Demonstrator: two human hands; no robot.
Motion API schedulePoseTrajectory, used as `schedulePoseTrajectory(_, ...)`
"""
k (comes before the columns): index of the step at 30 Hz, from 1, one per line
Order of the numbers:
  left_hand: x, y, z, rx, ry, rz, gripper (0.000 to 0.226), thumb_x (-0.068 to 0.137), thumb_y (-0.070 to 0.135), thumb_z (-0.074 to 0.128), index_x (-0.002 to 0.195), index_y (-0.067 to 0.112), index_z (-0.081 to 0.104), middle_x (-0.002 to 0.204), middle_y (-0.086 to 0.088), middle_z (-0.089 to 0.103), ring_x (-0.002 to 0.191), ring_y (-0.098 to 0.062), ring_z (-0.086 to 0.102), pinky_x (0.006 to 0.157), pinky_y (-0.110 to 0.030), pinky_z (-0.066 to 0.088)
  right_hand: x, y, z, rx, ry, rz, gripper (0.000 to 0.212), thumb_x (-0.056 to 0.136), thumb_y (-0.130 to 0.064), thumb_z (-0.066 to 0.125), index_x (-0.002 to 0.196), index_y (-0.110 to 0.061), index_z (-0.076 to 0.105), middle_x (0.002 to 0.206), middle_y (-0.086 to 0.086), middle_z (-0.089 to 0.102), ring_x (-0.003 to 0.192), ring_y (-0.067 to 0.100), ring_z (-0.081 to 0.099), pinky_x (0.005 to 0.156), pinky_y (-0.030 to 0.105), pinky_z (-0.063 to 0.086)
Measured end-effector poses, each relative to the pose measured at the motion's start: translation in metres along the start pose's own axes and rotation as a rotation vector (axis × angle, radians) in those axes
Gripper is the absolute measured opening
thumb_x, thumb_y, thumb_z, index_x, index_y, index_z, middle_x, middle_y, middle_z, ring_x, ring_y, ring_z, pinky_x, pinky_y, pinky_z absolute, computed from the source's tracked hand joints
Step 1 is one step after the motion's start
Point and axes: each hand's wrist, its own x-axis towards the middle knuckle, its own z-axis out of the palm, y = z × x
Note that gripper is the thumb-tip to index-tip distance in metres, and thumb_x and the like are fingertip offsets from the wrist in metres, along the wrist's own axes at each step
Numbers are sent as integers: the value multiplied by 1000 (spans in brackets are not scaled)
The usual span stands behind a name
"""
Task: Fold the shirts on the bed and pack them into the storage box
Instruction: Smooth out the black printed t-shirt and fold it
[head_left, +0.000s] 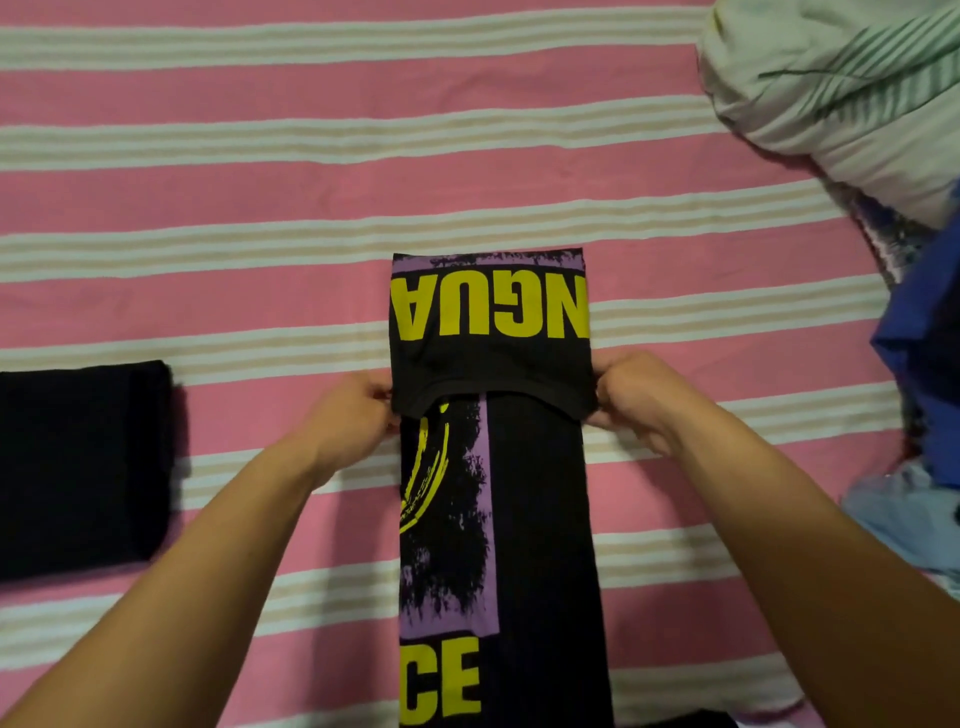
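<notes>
A black shirt (540, 519) with yellow letters and a purple print lies on the bed as a long narrow strip running toward me. Its far end is folded back over the strip, so the collar edge sits across the middle. My left hand (348, 415) pinches the left corner of that folded flap. My right hand (636, 397) pinches the right corner. A folded black garment (83, 467) lies flat at the left edge of the view. No storage box is in view.
The bed has a pink sheet (260, 197) with white and beige stripes. A pale green-striped pillow (841, 93) lies at the top right. Below it, at the right edge, sits a heap of blue clothes (924, 374) and light blue clothes.
</notes>
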Motion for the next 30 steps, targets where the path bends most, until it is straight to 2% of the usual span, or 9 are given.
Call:
schedulePoseTrajectory(4,9,-6,5,54,249,42,7,100,14,62,100,8,64,85,-9,71,63,-19,66,48,-20,49,9,-2,3,-40,81,-17,24,99,-2,47,91,-13,67,106,16,70,89,27,70,52,28,57)
schedulePoseTrajectory(7,15,-13,11,213,193,12,10,98,22,66,99,14,72,78,-3,71,66,-22,66,60,-35,56,14,-2,6,-106,154,-38,18,99,-8,51,86,-17,61,95,11,67,82,29,68,55,33,58)
schedulePoseTrajectory(11,13,-16,5,22,147,-28,21,99,9,58,94,21,74,67,7,70,51,-12,51,46,-24,40,15,-4,12,49,191,-35,34,102,-45,40,94,-18,59,82,0,58,67,19,56,52,30,49)
schedulePoseTrajectory(15,9,-24,-10,240,139,-1,23,103,26,59,84,18,71,50,8,60,41,-5,50,42,-19,39,15,0,16,-394,349,-227,20,101,-38,55,100,-18,55,89,-1,58,76,15,54,58,27,36)
schedulePoseTrajectory(18,8,-17,-25,406,497,119,28,103,28,51,80,16,62,71,-1,66,65,-22,62,58,-31,43,11,0,10,-538,414,-254,16,101,-23,56,115,-16,55,103,4,61,87,25,57,69,32,42)
schedulePoseTrajectory(20,13,-1,-27,540,714,392,27,102,34,47,100,13,65,95,-7,66,87,-30,61,73,-39,48,9,-8,8,-695,567,-463,29,101,-15,50,129,-11,51,115,9,57,95,29,58,74,38,47)
schedulePoseTrajectory(22,32,14,-18,803,564,666,47,102,45,43,138,19,57,139,-16,54,128,-38,48,104,-48,41,9,-20,17,-774,627,-745,40,102,-19,48,140,-9,46,133,13,50,116,30,53,91,44,49)
schedulePoseTrajectory(24,58,19,-1,1097,329,775,62,103,59,28,160,34,24,168,-12,18,155,-35,12,123,-51,15,22,-27,31,-971,471,-931,52,104,-33,44,152,-13,36,155,13,35,144,33,31,117,50,31)
schedulePoseTrajectory(30,94,-2,54,1240,358,651,68,102,66,8,162,37,-1,170,-9,-10,156,-31,-16,126,-52,2,91,-3,26,-1360,261,-881,67,103,-59,18,160,-30,-1,169,-1,-8,154,24,-14,125,48,-1)
